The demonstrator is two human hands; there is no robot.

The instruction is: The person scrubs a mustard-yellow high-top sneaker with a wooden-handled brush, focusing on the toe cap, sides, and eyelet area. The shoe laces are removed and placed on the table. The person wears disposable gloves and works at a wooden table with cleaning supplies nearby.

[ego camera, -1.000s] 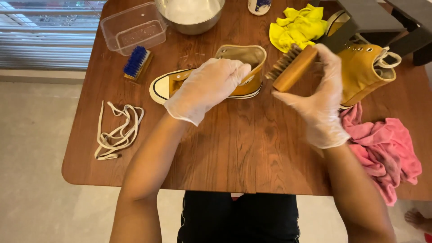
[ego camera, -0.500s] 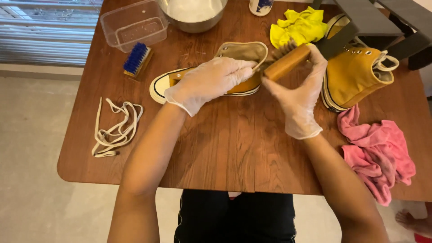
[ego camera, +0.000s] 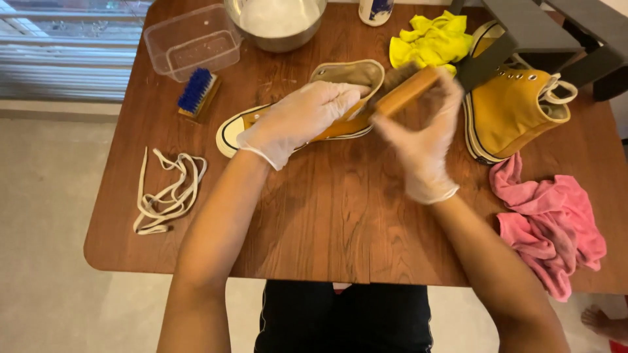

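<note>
**Brush on the shoe, one sneaker down and one waiting**

Starting at the far left of the desk (ego camera: 340,216), I see a loose tangle of white laces (ego camera: 165,193) lying near the edge, already out of the shoes. Above them sits a small blue-bristled brush (ego camera: 197,93), untouched, just beside a clear plastic tub (ego camera: 190,40). A metal bowl (ego camera: 277,19) of white, foamy-looking liquid stands at the top.

Moving in, my left hand (ego camera: 302,119), gloved, lies flat over the mustard sneaker (ego camera: 340,98), which rests on its side in the middle of the desk; the fingers are spread and pressing down, pinning it rather than gripping around it. Right next to it, my right hand (ego camera: 425,140), also gloved, has its fingers closed around a wooden brush (ego camera: 404,91), whose bristle end meets the shoe near its open collar. The hand is blurred, so I judge scrubbing is under way.

Further right, a yellow cloth (ego camera: 428,40) lies bunched, then the second sneaker (ego camera: 517,111) stands apart, not yet handled as far as I can tell. A pink cloth (ego camera: 549,222) lies at the right edge.

My read: laces off, first shoe mid-scrub, second shoe and wiping left.
</note>
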